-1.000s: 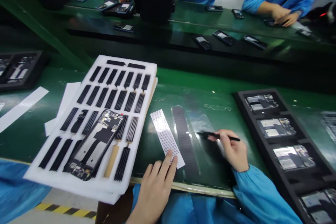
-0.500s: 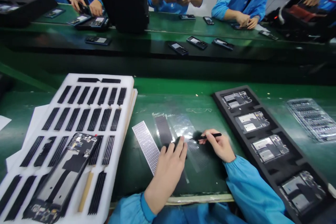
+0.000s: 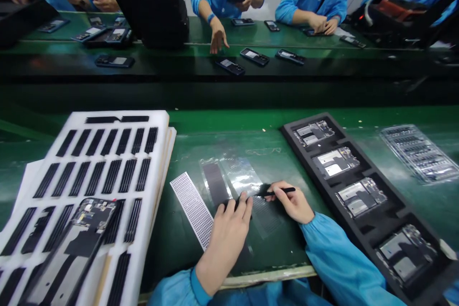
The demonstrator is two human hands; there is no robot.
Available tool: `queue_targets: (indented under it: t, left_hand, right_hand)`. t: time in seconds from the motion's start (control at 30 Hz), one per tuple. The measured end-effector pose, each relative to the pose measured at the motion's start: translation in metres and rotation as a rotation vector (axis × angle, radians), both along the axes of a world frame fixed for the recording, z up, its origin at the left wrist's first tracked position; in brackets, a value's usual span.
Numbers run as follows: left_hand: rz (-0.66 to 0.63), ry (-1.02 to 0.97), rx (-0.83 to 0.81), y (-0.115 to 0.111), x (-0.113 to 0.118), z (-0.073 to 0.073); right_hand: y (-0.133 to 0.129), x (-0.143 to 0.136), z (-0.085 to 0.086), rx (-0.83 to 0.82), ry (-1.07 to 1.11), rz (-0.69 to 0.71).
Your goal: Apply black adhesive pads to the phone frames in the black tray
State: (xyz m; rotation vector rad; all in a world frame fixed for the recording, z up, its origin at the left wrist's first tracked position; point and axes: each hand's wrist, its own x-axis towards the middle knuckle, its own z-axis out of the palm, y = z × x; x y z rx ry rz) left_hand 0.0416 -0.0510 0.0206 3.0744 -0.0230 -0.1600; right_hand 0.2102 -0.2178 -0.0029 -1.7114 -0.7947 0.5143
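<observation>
Where the left hand (image 3: 229,234) rests in the head view: palm down over the bench (image 3: 254,258), fingers loosely side by side, tips at the lower part of a dark film strip (image 3: 215,181); its thumb is hidden, so whether it grips anything cannot be told.
Right hand (image 3: 287,201): closed narrowly around a slim black tool (image 3: 289,190), whose blurred far end points toward the left fingertips.
Clear film (image 3: 247,177): flat on the bench, just right of the dark film strip, partly beneath the tool.
Dotted white sheet (image 3: 190,205): left of the dark film strip, its lower end beside the left hand.
White foam tray (image 3: 158,148): far left, slots filled with black strips; an opened phone (image 3: 81,244) lies slantwise on top.
Black foam tray (image 3: 367,168): right of the right hand, bearing four phone assemblies (image 3: 335,161).
Clear plastic tray (image 3: 419,153): beyond it, farther right.
Opposite side: a co-worker's hand (image 3: 218,38) hangs just above a phone on the ledge (image 3: 230,65).
</observation>
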Motion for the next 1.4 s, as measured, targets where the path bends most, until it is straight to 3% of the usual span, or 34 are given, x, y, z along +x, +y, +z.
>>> queue_targets:
  t: [0.17,0.27,0.33,0.43,0.5,0.6,1.0,1.23,1.4]
  left_hand:
    - [-0.004,-0.012,-0.058,0.000,0.002,-0.001]
    - [0.136,-0.083,-0.286,0.000,0.002,0.003]
    - [0.366,-0.134,-0.634,0.000,0.001,0.011]
    - [0.620,0.009,-1.360,0.001,-0.001,0.030]
    - [0.626,0.166,-1.778,0.000,-0.002,0.043]
    - [0.578,0.243,-2.093,-0.001,-0.002,0.056]
    - [0.547,0.305,-2.220,-0.008,0.000,0.065]
    - [0.574,0.331,-2.165,-0.014,0.004,0.071]
    - [0.582,0.344,-2.082,-0.019,0.003,0.069]
  right_hand:
    - [0.002,0.002,0.000,0.013,0.037,0.009]
    - [0.004,-0.001,0.001,0.036,0.065,-0.025]
    - [0.003,-0.008,0.007,0.093,0.100,-0.079]
    - [-0.003,-0.028,0.026,0.239,0.183,-0.165]
    - [-0.006,-0.043,0.042,0.263,0.190,-0.180]
    - [-0.010,-0.057,0.060,0.202,0.124,-0.152]
    - [-0.016,-0.062,0.071,0.184,-0.037,-0.210]
    - [-0.024,-0.060,0.076,0.261,-0.110,-0.126]
    - [-0.028,-0.058,0.088,0.311,-0.167,-0.081]
